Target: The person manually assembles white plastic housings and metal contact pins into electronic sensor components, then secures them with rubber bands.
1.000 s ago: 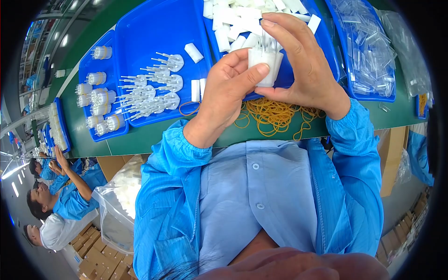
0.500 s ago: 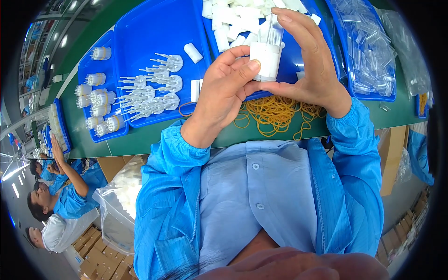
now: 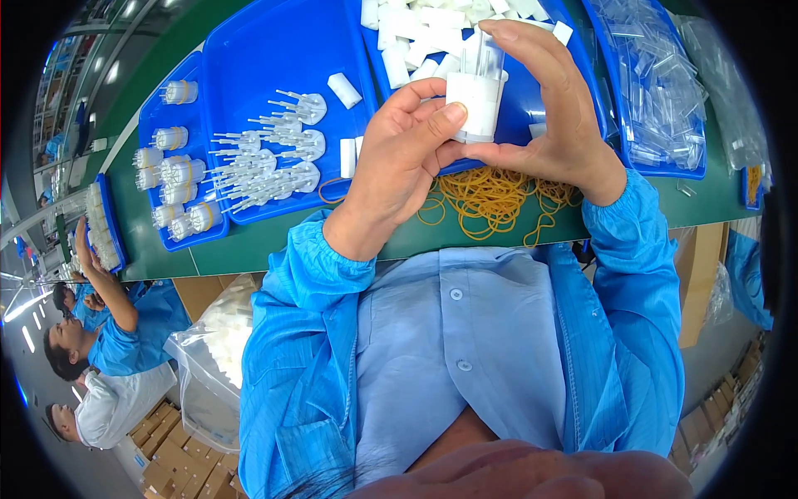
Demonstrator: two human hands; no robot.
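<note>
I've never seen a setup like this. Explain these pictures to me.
There is no machine here: you are seeing a person's own bare hands. A wide fisheye camera on the person's head looks down, so straight edges bend and the picture's left is the person's left.

The left hand holds a white piece with clear tubes rising from it. The right hand is spread around its far side, thumb near the bottom.

On the green table are blue trays. From left to right, they hold banded bundles, pronged parts, white cylinders and more tubes. Orange bands lie nearest the person.
</note>
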